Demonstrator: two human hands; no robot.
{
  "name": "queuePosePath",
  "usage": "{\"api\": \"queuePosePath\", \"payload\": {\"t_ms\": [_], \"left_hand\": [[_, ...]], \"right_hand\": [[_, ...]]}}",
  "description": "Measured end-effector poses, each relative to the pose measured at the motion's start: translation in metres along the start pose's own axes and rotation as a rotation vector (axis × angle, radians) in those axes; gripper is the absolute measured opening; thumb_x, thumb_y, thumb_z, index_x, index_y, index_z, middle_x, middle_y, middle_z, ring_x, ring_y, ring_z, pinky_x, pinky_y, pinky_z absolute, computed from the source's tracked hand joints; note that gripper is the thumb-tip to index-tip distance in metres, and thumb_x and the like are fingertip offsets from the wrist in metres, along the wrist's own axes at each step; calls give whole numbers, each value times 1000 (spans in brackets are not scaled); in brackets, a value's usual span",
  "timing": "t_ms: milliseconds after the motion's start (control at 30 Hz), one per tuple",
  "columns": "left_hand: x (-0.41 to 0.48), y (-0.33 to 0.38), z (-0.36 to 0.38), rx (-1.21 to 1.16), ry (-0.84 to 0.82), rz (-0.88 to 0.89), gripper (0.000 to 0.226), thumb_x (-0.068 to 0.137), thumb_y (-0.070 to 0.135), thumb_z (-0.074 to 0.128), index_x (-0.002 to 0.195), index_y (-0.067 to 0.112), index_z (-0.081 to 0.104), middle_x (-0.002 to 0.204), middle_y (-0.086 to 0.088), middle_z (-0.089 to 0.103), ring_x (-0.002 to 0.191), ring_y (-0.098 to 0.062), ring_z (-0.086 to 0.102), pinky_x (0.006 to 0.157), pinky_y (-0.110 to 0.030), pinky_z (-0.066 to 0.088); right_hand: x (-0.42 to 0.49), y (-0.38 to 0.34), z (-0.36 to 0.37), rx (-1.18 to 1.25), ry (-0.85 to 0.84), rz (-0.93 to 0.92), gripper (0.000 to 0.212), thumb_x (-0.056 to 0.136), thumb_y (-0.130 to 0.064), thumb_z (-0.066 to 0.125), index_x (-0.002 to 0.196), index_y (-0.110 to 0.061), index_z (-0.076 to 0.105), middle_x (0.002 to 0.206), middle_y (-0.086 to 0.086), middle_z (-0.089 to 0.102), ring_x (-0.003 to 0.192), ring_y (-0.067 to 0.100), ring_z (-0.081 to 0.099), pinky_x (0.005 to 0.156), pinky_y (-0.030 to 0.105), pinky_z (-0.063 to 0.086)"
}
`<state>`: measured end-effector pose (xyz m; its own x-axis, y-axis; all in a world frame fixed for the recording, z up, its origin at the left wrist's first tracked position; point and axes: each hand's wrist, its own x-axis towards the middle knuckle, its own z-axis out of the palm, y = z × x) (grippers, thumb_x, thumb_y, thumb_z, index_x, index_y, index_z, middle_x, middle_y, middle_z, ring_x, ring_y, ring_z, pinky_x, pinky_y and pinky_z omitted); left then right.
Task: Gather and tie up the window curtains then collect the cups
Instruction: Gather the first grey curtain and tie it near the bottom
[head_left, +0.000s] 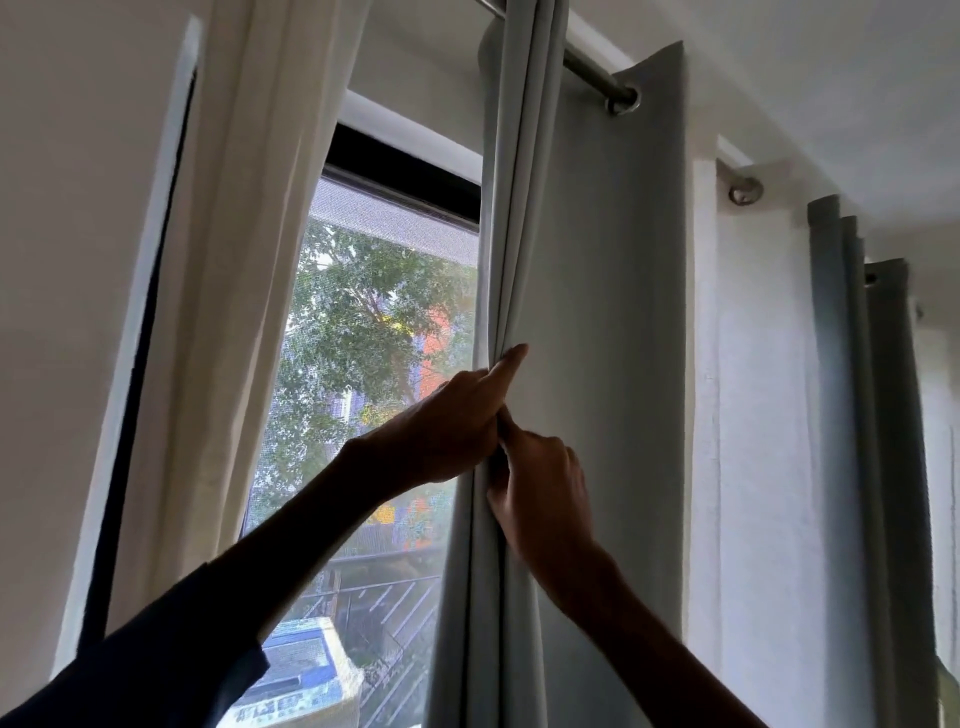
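1. Window (363, 338): dark frame and mesh screen, with a tree and railings outside. It fills the centre-left of the view.
2. Grey curtain (597, 312): hangs from the rod to the right of the window. Its left edge is bunched into narrow vertical folds, and the rest hangs as a flat panel.
3. White curtain (249, 260): hangs on the left side of the window, well apart from both hands.
4. Second grey curtain (857, 415): pleated, at the far right, untouched.
5. Rod (592, 73): metal, runs through the grey curtain's eyelet at the top.
6. Left hand (447, 426): reaches in from the lower left in a dark sleeve (156, 649) and grips the bunched folds from the window side. One finger (511, 358) lies straight across the front of the fabric; the others are hidden behind the folds.
7. Right hand (545, 493): just below the left hand and touching it, with fingers curled into the same folds from the panel side. The gathered edge runs vertically between the two hands.
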<state>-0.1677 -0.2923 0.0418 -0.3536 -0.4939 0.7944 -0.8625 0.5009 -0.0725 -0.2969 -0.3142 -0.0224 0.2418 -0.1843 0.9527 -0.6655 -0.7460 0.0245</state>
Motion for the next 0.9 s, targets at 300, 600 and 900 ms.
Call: {"api": "queuePosePath", "payload": {"t_ms": [300, 600, 900], "left_hand": [[2, 10, 7, -44, 124, -157, 66, 94, 33, 59, 153, 19, 30, 71, 10, 56, 78, -12, 55, 78, -28, 43], [0, 0, 23, 135, 207, -159, 78, 78, -4, 52, 150, 22, 38, 56, 6, 41, 48, -22, 43, 49, -42, 49], [-3, 1, 30, 168, 227, -177, 76, 86, -4, 49, 153, 28, 31, 73, -3, 56, 56, -23, 55, 51, -32, 47]], "right_hand": [[-21, 2, 15, -20, -25, -53, 3, 76, -19, 68, 77, -17, 68, 54, 6, 63, 50, 29, 61, 51, 32, 51], [-7, 62, 4, 216, 310, 53, 47, 93, -30, 70, 51, -22, 49, 45, -8, 44, 40, 8, 41, 46, 26, 36], [54, 179, -20, 175, 248, 586, 59, 80, -47, 78, 126, -13, 63, 114, 8, 72, 109, 29, 67, 93, 41, 53]]}}
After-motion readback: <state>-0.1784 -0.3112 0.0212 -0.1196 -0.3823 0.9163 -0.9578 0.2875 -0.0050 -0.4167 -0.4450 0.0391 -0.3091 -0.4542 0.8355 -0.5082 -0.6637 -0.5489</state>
